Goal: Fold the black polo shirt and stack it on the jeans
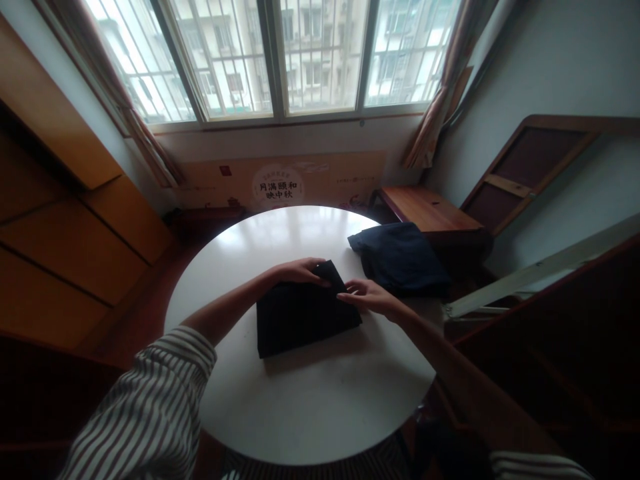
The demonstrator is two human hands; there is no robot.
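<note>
A folded black cloth (305, 317) lies on the white round table (300, 420) in front of me, its kind of garment not clear in the dark image. My left hand (303, 271) grips its far edge, thumb on the near side of a raised narrow fold. At the right edge, my right hand (367, 295) pinches the cloth beside that fold between thumb and fingers. Just beyond my right hand, a dark navy folded garment (405, 260) rests at the table's right rim, partly over the edge.
A low wooden bench (430, 207) stands behind the table on the right, with a wooden-framed panel (525, 173) leaning by the wall. Orange-brown cabinets (65, 247) line the left. A printed banner (320, 177) runs below the barred window (320, 60).
</note>
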